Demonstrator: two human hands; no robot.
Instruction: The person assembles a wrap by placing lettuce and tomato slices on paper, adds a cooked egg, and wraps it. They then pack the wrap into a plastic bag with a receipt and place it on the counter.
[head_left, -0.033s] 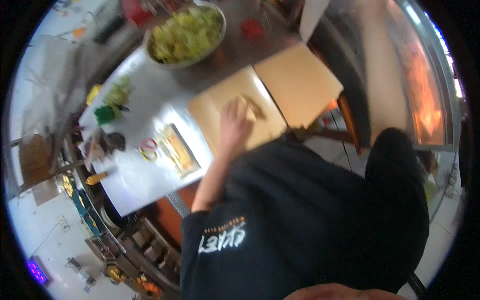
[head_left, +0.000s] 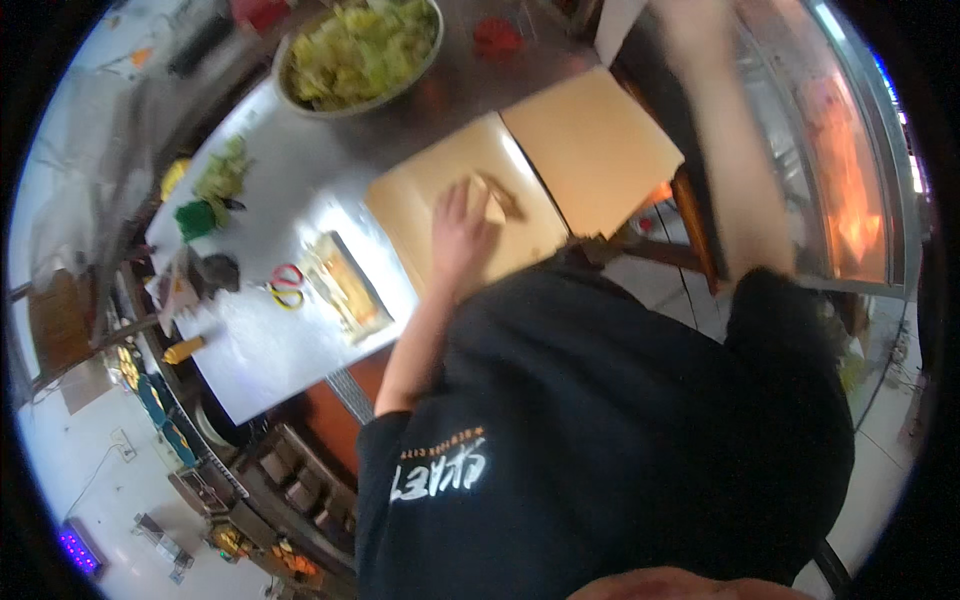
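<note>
My left hand rests on the tan board in front of me, its fingers closed around the left side of a pale, folded flatbread. A brown edge or shadow shows along the bread's far right side. My right arm stretches away to the upper right, and the right hand is smeared by motion at the top rim, so its fingers cannot be read. Right of the first board, a second tan board lies with a dark gap between them.
A metal table carries a large bowl of chopped leafy greens, a rectangular tray, scissors with red and yellow handles, and loose greens. A glass-sided case with an orange glow stands at the right.
My right hand has shifted left along the top edge. The whole view has drifted slightly, while my left hand stays at the flatbread.
</note>
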